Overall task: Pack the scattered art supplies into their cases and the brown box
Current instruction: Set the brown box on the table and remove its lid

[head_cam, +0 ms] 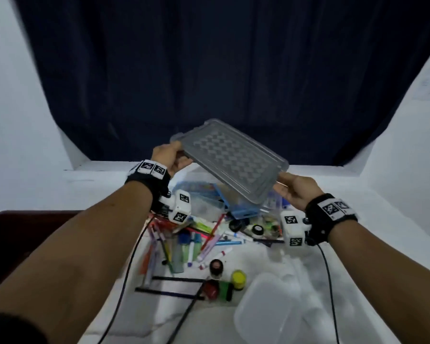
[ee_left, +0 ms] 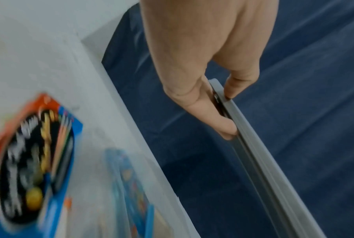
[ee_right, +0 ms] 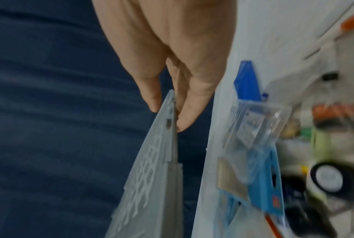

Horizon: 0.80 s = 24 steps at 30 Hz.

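A translucent grey lid [head_cam: 230,158] with a checkered pattern hangs tilted above the table, held at two opposite ends. My left hand [head_cam: 170,156] pinches its far left end, thumb on top and fingers beneath; the same hand [ee_left: 219,103] grips the lid [ee_left: 259,161] edge-on. My right hand [head_cam: 292,188] pinches the near right end, seen close as the right hand [ee_right: 172,109] on the lid [ee_right: 151,169]. Below the lid stands a clear plastic tub [head_cam: 204,207] holding blue-framed cases [head_cam: 242,212]. Markers and pens [head_cam: 184,242] lie scattered in front of it, with small paint jars [head_cam: 238,279] nearer me.
A clear lidded container [head_cam: 268,311] sits at the near right of the white table [head_cam: 358,219]. Black cables [head_cam: 127,281] trail from both wrists across the table. A dark blue curtain [head_cam: 221,70] hangs behind. A colourful printed box [ee_left: 29,161] lies in the tub.
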{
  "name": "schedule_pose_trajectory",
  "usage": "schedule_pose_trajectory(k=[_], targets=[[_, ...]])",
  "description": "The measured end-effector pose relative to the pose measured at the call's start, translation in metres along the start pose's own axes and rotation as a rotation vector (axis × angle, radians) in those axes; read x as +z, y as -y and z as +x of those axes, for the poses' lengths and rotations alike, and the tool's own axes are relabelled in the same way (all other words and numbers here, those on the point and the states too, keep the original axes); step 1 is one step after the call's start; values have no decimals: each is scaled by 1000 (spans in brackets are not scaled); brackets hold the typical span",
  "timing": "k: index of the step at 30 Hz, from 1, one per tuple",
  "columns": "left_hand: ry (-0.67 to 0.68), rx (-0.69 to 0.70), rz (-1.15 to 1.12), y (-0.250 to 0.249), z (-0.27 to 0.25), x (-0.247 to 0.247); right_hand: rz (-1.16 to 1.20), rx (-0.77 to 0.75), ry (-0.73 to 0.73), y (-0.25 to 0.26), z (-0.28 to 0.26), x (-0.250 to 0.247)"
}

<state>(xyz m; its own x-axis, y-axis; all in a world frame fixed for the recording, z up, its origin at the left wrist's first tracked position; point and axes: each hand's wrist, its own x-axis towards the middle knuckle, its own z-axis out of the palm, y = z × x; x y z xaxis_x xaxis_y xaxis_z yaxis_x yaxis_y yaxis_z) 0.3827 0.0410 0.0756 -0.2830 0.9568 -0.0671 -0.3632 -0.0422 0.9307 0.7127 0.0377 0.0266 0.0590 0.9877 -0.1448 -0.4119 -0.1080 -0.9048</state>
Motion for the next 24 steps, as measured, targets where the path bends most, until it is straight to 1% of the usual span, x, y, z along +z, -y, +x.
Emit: schedule_pose_trajectory(k=[1, 3, 6, 8, 11, 12, 15, 18, 20, 22, 24], targets=[[12, 12, -1, -14, 0, -17, -35, -21, -25, -8, -2, 19], [40, 40, 21, -45, -6, -51, -27, -49, -59, -21, -7, 60], [51, 68, 101, -88, -16, -106, 3, -75, -17, -37, -20, 120], [-7, 98, 172, -113, -19, -145, -34, -120, 18, -48, -26, 156], [-127, 146, 400, -141, -22, -197, -103, -194, 55, -65, -27, 202], [-152, 165, 477, -147, -22, -213, -112, -209, 57, -70, -26, 216], [-173, 204, 647, -159, -12, -255, -126, -240, 73, -83, -19, 261], [-200, 175, 736, -170, 6, -291, -172, -243, 116, -94, -8, 302], [-242, 189, 804, -177, 22, -314, -231, -245, 133, -101, 3, 325], [-276, 194, 856, -181, 37, -337, -323, -239, 180, -108, 13, 344], [-232, 139, 946, -184, 52, -357, -411, -209, 238, -118, 21, 361]])
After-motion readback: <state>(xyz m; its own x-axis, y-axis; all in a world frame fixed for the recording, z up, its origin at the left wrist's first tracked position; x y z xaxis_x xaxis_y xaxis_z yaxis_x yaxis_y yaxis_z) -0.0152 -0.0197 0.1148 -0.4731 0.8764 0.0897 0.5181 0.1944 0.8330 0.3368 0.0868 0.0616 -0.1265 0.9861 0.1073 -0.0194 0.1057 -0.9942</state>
